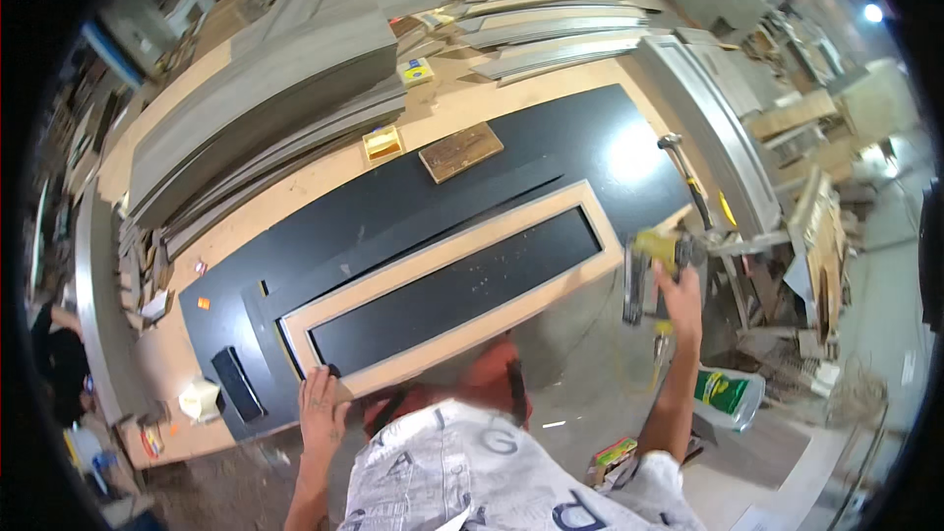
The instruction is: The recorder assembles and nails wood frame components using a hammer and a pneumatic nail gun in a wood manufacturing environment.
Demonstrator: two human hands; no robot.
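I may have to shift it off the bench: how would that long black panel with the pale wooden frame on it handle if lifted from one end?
The black panel spans most of the workbench, so it is probably heavy and awkward for one person. Being long and thin, it may sag or flex somewhat. The pale frame under the left hand could slide if not yet fastened.

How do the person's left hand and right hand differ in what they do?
The left hand lies flat on the corner of the pale wooden frame, holding nothing; the right hand grips a yellow nail gun. The left hand is over the black panel; the right hand is off its edge. Both are bare.
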